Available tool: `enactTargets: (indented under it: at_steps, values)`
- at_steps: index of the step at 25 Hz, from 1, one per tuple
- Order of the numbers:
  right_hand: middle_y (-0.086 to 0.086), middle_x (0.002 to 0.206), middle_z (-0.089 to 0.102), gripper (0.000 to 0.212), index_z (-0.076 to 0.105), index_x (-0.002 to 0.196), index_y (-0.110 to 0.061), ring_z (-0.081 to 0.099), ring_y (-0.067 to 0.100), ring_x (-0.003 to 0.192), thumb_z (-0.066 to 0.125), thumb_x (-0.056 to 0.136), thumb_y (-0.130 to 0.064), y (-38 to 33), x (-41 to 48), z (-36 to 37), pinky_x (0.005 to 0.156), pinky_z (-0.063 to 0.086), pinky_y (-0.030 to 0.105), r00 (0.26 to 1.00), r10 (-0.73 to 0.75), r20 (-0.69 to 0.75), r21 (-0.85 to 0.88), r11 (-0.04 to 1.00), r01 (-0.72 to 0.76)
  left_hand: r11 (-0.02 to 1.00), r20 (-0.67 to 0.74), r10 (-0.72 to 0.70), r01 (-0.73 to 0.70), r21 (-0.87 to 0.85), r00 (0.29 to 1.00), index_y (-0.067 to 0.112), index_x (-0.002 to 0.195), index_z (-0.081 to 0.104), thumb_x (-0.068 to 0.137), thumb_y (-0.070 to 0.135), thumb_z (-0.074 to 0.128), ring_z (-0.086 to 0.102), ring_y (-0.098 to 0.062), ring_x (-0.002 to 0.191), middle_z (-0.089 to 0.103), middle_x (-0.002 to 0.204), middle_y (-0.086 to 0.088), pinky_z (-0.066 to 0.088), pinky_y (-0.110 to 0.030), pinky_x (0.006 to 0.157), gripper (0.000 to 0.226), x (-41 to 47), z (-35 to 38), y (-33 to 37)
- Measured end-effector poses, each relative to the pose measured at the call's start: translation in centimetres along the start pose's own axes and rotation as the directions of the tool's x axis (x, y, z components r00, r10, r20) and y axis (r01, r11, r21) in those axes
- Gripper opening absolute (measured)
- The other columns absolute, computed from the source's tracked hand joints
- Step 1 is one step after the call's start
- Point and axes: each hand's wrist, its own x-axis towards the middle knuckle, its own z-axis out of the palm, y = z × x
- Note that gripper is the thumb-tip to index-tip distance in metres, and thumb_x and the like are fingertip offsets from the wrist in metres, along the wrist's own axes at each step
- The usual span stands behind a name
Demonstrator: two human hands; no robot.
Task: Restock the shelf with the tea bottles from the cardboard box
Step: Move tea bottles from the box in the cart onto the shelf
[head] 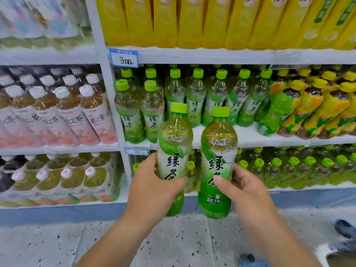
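I hold two green tea bottles upright in front of the shelves. My left hand (pixel 154 187) grips the left tea bottle (pixel 174 143) round its lower half. My right hand (pixel 242 187) grips the right tea bottle (pixel 218 151) at mid label, thumb across the front. Both have lime green caps and green and white labels. Behind them the middle shelf (pixel 248 135) carries rows of the same green tea bottles (pixel 196 101), with bare white shelf in front of the rear rows. The cardboard box is out of view.
Yellow-capped bottles (pixel 316 108) lie tilted at the shelf's right. Yellow cartons (pixel 192 22) fill the shelf above, more green-capped bottles (pixel 292 168) the shelf below. White-capped pink tea bottles (pixel 67 114) stand in the left bay. A price tag (pixel 124 58) hangs on the upper rail. Speckled floor lies below.
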Motion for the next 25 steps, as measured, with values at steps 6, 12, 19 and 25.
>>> enactTargets:
  at_steps: [6,12,19,25]
  values:
    - [-0.01,0.099,0.077,0.024,0.069,0.109,-0.023,0.072,0.005,0.092,0.064,0.091,-0.007,2.6,9.7,0.8,0.068,0.055,0.018,0.986,-0.167,-0.009,-0.014,0.986,0.167,0.978,-0.175,0.204,-0.21,-0.013,0.963,0.029,0.086,0.069,0.066,0.02,0.087,0.068,0.0,0.068,0.073,0.078,0.018,0.059,-0.031,0.065,0.028,8.6,3.0,-2.0]
    - [-0.008,0.1,0.077,0.019,0.07,0.108,-0.02,0.072,0.005,0.092,0.06,0.095,-0.011,3.7,19.0,1.0,0.072,0.057,0.02,0.896,-0.441,-0.045,0.014,0.897,0.442,0.852,-0.298,0.51,-0.521,0.051,0.807,0.028,0.091,0.068,0.071,0.015,0.082,0.067,0.001,0.069,0.072,0.079,0.017,0.053,-0.02,0.056,0.028,16.4,6.3,-3.4]
    - [-0.011,0.12,0.07,0.045,0.059,0.131,-0.025,0.064,0.009,0.115,0.069,0.088,-0.036,7.3,24.3,1.3,0.102,0.049,0.046,0.806,-0.592,0.002,-0.078,0.803,0.591,0.739,-0.405,0.627,-0.673,0.036,0.666,0.033,0.106,0.059,0.075,0.011,0.083,0.064,0.012,0.077,0.07,0.088,0.017,0.049,-0.004,0.06,0.045,20.8,9.5,-6.3]
    - [-0.006,0.138,0.057,0.088,0.046,0.139,-0.027,0.051,0.01,0.13,0.065,0.063,-0.066,8.9,25.7,1.5,0.11,0.044,0.044,0.748,-0.663,-0.033,-0.088,0.748,0.658,0.72,-0.455,0.657,-0.679,0.142,0.601,0.03,0.126,0.042,0.079,0.028,0.082,0.063,-0.001,0.102,0.061,0.112,0.015,0.056,-0.017,0.081,0.062,22.7,10.3,-8.2]
